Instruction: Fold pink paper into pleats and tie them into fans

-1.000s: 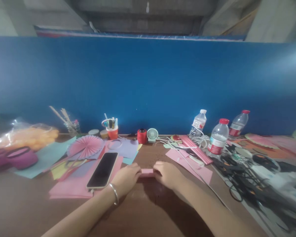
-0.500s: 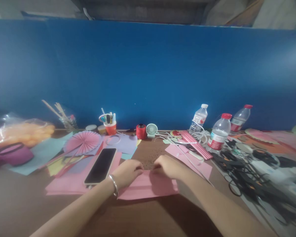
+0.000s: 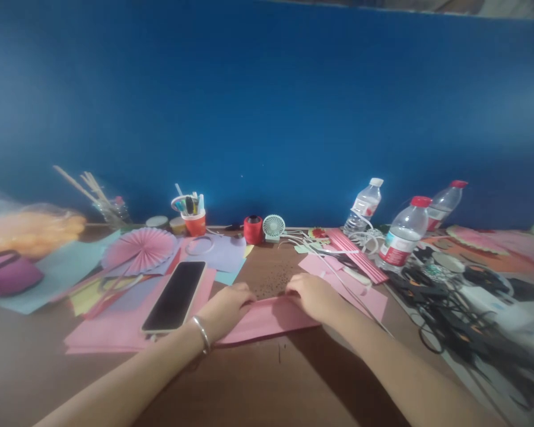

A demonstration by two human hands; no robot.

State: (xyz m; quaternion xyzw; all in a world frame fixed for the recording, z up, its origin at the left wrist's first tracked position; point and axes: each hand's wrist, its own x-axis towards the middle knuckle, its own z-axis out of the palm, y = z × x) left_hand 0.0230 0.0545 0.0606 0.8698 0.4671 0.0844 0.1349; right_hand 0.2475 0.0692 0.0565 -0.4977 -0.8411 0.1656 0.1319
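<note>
A pink paper sheet [image 3: 267, 320] lies on the brown table in front of me, folded into a shallow band. My left hand [image 3: 226, 308], with a silver bangle on the wrist, pinches the sheet's far left edge. My right hand [image 3: 310, 296] pinches its far right edge. Both hands have their fingers curled down onto the paper. Just left of my left hand a black phone [image 3: 175, 296] rests face up on a stack of pink paper [image 3: 111, 338].
A pink paper fan [image 3: 139, 250], an orange pen cup [image 3: 195, 223], a red thread spool [image 3: 253, 229] and a small white fan [image 3: 273, 226] stand along the blue wall. Three water bottles [image 3: 403, 236] and tangled black cables [image 3: 454, 320] crowd the right side.
A narrow pink strip between my hands was opened into a wide sheet, and now it is folded shallower. The camera tilted down a little.
</note>
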